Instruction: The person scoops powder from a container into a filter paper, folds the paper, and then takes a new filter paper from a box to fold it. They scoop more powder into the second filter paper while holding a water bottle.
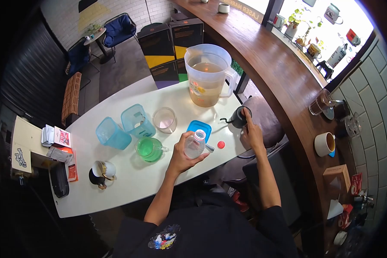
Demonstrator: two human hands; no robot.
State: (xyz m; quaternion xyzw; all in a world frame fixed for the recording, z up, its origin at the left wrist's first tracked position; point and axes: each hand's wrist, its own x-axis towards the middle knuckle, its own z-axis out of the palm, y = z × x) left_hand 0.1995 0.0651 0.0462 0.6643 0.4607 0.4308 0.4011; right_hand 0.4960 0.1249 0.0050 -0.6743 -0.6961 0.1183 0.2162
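Observation:
My left hand (181, 155) is wrapped round a clear plastic bottle (194, 148), its uncapped mouth facing up toward me. A blue lid (204, 127) lies on the table behind the bottle, and a spoon (209, 148) shows beside it. To the right rests a small red cap (221, 145). My right hand (253, 134) grips a small black gooseneck kettle (236, 119) near the table's right edge; its thin spout points left, toward the bottle. My fingers partly hide the kettle's handle.
A large pitcher (207, 81) of cloudy brownish liquid stands at the back. Left of the bottle are a clear glass (164, 120), two blue containers (114, 134), a green-filled glass jug (149, 149) and a white cup (104, 169). A wooden counter (262, 51) curves along the right.

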